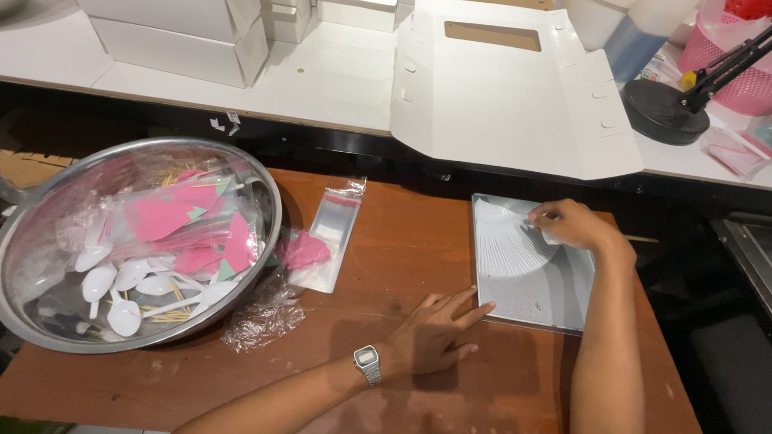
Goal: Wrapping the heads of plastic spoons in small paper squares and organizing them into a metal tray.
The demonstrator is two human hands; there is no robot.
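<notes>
Left hand [433, 330] flat on brown desk [396, 391], fingers spread wide, fingertips touching near-left edge of silver square board [546, 298]. Board lies right of centre. Right hand [570, 223] pinches far edge of white pleated paper fan [506, 244], which rests on board's far-left part. Steel bowl [29, 253] of white spoons and pink packets at left. Clear bag [333, 228] between bowl and board. Unfolded white box [504, 101] far, on white counter.

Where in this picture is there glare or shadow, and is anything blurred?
Head view: sharp throughout; glare on the steel bowl's rim and the clear bag; the left hand casts a soft shadow on the table; the right hand is evenly lit.
</notes>
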